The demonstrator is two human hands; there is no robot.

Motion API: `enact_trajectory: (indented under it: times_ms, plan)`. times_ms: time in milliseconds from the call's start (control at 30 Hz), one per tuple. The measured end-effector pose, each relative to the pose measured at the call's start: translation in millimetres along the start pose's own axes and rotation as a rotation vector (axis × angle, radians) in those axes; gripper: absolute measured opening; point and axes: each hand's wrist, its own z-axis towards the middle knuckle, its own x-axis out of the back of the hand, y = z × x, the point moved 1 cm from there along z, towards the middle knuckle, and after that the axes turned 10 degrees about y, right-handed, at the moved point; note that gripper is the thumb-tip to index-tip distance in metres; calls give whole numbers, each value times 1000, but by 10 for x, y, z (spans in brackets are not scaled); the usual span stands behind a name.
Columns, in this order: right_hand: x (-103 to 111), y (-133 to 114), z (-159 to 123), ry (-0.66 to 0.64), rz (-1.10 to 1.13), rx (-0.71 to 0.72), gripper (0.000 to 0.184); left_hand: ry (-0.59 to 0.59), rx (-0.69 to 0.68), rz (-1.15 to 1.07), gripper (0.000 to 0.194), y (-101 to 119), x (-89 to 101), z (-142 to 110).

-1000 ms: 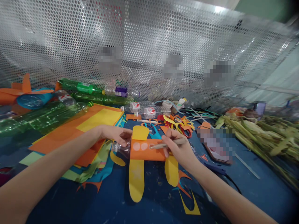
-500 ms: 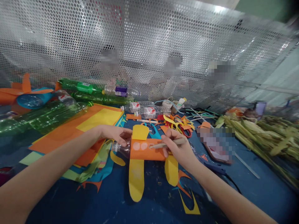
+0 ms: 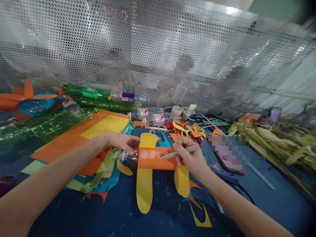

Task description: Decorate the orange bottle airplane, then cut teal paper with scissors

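A clear plastic bottle lies on its side, wrapped in orange paper with yellow paper wings and tail pieces, like a toy plane. My left hand grips the bottle near its neck, fingers partly hidden behind it. In my right hand is a pale marker, its tip touching the orange paper. Two filled whitish circles and a third partly drawn one run in a row there. A pale star marks the front yellow wing.
Coloured paper sheets are stacked at left, with green bottles beyond. Paper scraps lie behind the plane. A phone, a dark blue glue gun and corn husks are at right. Behind a perforated metal screen, people show faintly.
The marker's tip has shifted slightly right and down along the third circle, which shows more whitish colour. My left hand and the bottle have stayed in place.
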Motion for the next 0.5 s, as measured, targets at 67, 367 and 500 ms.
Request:
enact_trajectory:
  times_ms: [67,367,500]
  plan:
    - [9,9,6,22,15,-3,33,-2,-4,11,82,-4,6,-1]
    - [-27,-59,-2,-26,7,10,33,15,11,31,84,-18,19,-10]
    - [-21,-53,-3,-20,-21,0,35,15,14,44,86,-28,30,-11]
